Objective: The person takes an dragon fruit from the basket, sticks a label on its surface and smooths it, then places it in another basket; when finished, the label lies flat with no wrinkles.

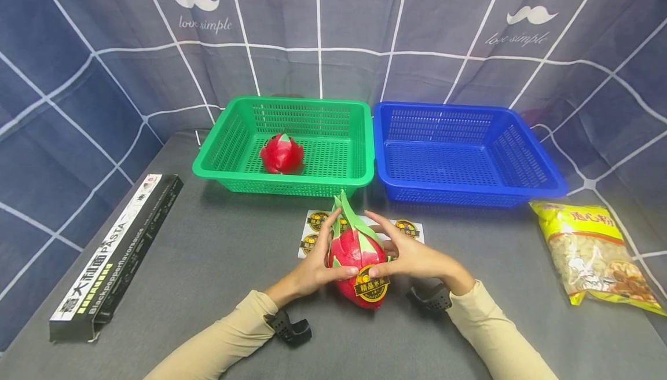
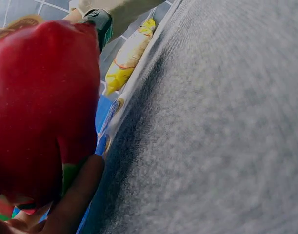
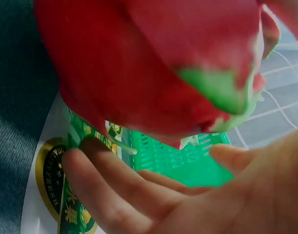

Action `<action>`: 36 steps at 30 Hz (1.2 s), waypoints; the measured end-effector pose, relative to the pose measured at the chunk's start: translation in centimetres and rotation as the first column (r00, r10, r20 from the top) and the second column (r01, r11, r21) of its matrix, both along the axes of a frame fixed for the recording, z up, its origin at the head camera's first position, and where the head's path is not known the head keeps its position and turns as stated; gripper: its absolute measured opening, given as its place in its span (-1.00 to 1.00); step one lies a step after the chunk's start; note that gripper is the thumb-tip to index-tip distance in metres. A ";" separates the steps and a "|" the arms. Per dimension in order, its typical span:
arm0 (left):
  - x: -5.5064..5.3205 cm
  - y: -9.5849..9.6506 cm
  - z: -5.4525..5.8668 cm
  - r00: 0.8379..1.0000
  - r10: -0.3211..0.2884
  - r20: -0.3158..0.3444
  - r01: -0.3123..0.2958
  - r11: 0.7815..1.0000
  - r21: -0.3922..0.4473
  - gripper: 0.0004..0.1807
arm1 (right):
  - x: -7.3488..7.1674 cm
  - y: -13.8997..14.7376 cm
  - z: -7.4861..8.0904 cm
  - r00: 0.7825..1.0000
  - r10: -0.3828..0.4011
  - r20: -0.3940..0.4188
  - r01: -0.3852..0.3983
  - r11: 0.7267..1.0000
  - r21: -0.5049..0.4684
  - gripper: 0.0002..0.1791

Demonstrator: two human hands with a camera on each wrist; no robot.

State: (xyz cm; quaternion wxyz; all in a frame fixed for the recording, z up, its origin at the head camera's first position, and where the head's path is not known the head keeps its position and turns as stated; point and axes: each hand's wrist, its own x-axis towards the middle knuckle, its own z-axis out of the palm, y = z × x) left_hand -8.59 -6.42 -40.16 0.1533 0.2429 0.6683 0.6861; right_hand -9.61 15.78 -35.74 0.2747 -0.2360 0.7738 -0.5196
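A large red dragon fruit [image 1: 350, 248] with green leaf tips is between both hands, over the grey table. A round black-and-gold sticker [image 1: 372, 283] shows on its near side. My left hand [image 1: 314, 265] grips the fruit's left side, thumb at the sticker's left edge. From the right, my right hand [image 1: 414, 254] holds it with the thumb on the sticker and fingers curved around the far side. Behind the fruit lies a white sheet of similar stickers [image 1: 420, 230], partly hidden. The fruit's red skin [image 2: 41, 97] fills much of the left wrist view.
A green basket [image 1: 283, 182] at the back holds another dragon fruit [image 1: 282, 154]. Right beside it stands a blue basket [image 1: 471, 193]. A long black pasta box [image 1: 117, 252] lies on the left, and a yellow food bag [image 1: 594, 255] on the right.
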 end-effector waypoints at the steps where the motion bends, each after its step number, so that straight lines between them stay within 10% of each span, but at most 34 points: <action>1: 0.0 0.0 0.0 1.000 -0.008 -0.004 0.008 1.000 -0.006 0.11 | 0.0 0.0 0.0 1.000 0.016 0.006 -0.016 1.000 -0.003 0.10; 14: 0.1 0.1 -0.3 0.994 -0.094 -0.050 0.091 0.994 -0.058 0.07 | -0.1 0.2 -0.5 0.979 0.199 -0.045 -0.202 0.977 -0.065 0.21; 36: 0.4 0.3 0.1 0.990 -0.144 -0.011 0.144 0.990 -0.011 0.09 | 0.7 0.0 0.2 0.993 0.114 -0.036 -0.116 0.993 -0.036 0.01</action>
